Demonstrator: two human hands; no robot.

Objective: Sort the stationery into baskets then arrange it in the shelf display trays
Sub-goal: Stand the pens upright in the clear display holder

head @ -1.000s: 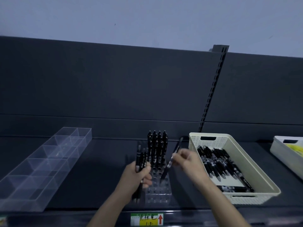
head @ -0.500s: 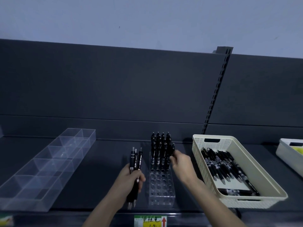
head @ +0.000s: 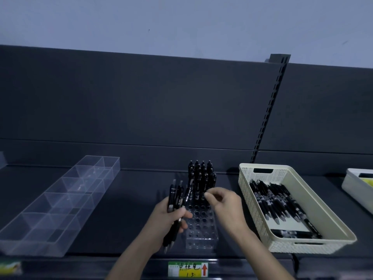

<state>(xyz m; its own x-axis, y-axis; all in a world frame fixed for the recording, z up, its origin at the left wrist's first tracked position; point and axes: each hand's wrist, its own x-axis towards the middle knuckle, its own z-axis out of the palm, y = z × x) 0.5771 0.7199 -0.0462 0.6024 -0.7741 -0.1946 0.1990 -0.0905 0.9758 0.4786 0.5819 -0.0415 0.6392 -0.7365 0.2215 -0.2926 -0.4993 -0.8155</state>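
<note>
A clear pen stand (head: 202, 229) with rows of holes sits on the dark shelf, and several black pens (head: 201, 176) stand upright in its back rows. My left hand (head: 171, 217) grips a bundle of several black pens (head: 175, 199) just left of the stand. My right hand (head: 225, 203) hovers over the stand's middle rows with fingers loosely curled and nothing in them. A cream perforated basket (head: 302, 246) to the right holds several more black pens (head: 276, 203).
A long clear divided tray (head: 60, 201) lies at the left of the shelf. Another pale basket (head: 355, 184) is cut off at the right edge. A yellow and green price label (head: 187, 269) is fixed to the shelf's front rail. A dark back panel rises behind.
My right hand set its pen upright in the stand's back rows, let go and drew back over the empty holes. My left hand moved its bundle closer to the stand.
</note>
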